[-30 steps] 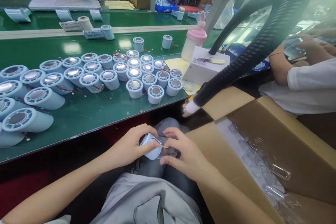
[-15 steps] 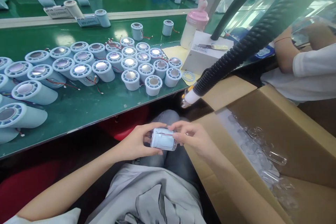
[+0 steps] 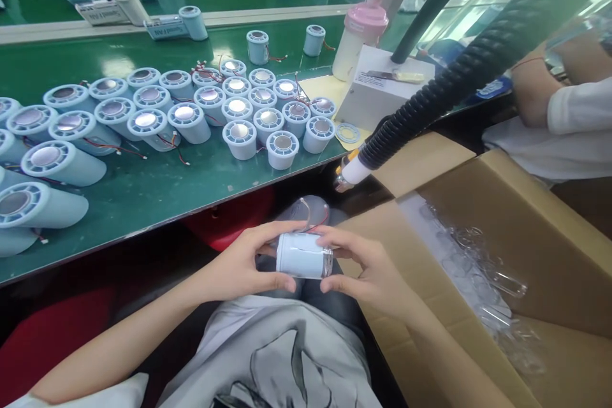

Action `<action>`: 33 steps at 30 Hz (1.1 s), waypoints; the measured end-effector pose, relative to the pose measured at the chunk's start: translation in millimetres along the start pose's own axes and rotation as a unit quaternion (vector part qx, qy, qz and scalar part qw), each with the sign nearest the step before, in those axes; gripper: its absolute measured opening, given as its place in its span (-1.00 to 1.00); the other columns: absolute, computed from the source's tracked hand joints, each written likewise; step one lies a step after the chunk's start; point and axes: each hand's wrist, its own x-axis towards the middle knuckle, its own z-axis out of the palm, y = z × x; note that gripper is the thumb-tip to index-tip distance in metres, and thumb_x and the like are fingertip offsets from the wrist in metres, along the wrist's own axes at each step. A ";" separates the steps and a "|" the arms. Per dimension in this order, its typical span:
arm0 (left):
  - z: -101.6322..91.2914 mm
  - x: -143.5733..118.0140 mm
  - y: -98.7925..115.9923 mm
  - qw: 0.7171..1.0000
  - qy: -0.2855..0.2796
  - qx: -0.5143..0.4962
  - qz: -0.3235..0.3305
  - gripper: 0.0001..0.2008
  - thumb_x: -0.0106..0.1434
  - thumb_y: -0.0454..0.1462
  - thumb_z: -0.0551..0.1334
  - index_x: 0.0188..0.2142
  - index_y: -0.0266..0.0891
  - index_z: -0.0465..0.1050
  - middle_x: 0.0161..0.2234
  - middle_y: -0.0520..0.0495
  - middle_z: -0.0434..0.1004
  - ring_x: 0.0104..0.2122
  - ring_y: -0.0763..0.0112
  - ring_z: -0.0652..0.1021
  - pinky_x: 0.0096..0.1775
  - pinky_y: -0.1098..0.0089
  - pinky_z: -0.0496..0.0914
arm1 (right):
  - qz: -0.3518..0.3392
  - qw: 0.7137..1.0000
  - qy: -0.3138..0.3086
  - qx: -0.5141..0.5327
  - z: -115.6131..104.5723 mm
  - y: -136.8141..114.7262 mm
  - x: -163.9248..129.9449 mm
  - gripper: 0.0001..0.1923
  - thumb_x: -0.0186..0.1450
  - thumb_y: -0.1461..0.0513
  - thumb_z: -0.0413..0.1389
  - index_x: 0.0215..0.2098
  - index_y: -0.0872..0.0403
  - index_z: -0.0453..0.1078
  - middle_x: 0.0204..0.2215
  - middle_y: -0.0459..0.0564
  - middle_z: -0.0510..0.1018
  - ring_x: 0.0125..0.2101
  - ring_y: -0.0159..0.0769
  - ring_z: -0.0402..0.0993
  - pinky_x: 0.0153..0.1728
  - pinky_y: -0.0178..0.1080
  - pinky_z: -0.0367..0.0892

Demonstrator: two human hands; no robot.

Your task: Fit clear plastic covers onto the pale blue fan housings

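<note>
Above my lap I hold a light blue cylinder point(image 3: 300, 256) lying on its side, with a clear plastic sleeve around it. My left hand point(image 3: 253, 261) grips its left end, thumb below and fingers over the top. On the right end, my right hand point(image 3: 356, 261) has its fingers on top and its thumb at the lower edge. Thin wires point(image 3: 313, 217) stick up above the cylinder behind my fingers. Many similar blue cylinders point(image 3: 240, 139) with vented ring tops stand on the green bench, several with red and black wires.
A black corrugated hose point(image 3: 411, 121) with a white nozzle reaches in from the upper right. Right of my lap stands an open cardboard box point(image 3: 549, 236) with clear plastic pieces point(image 3: 507, 284). A white box point(image 3: 382, 92) and a pink-lidded bottle point(image 3: 361, 38) stand on the bench. Another person's arm point(image 3: 535, 89) is at right.
The cylinder has turned in my hands, and its wires now rise above it. My right hand has moved from pinching near the wire to spanning the right end. The view has shifted slightly.
</note>
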 end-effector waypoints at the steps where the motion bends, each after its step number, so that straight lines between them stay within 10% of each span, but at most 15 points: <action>1: 0.3 -0.3 1.0 1.000 -0.003 0.011 0.013 -0.26 0.03 -0.23 0.45 0.20 -0.03 0.28 0.19 -0.13 0.34 0.09 0.15 0.44 0.07 0.23 0.40 | 0.008 1.000 -0.002 0.012 -0.2 -1.0 0.0 -0.58 0.13 0.13 0.34 -0.08 0.02 0.41 0.03 0.09 0.51 -0.03 -0.11 0.51 -0.09 -0.13 0.54; 33: -3.4 -7.2 0.6 0.988 -0.032 0.110 0.102 -0.18 0.06 -0.27 0.43 0.27 0.07 0.14 0.32 -0.11 0.15 0.28 0.09 0.23 0.23 0.11 0.21 | 0.220 0.930 -0.012 0.294 12.7 1.2 2.2 -0.52 0.17 -0.08 0.23 -0.16 0.06 0.27 -0.49 -0.16 0.50 -0.55 -0.40 0.52 -0.54 -0.34 0.50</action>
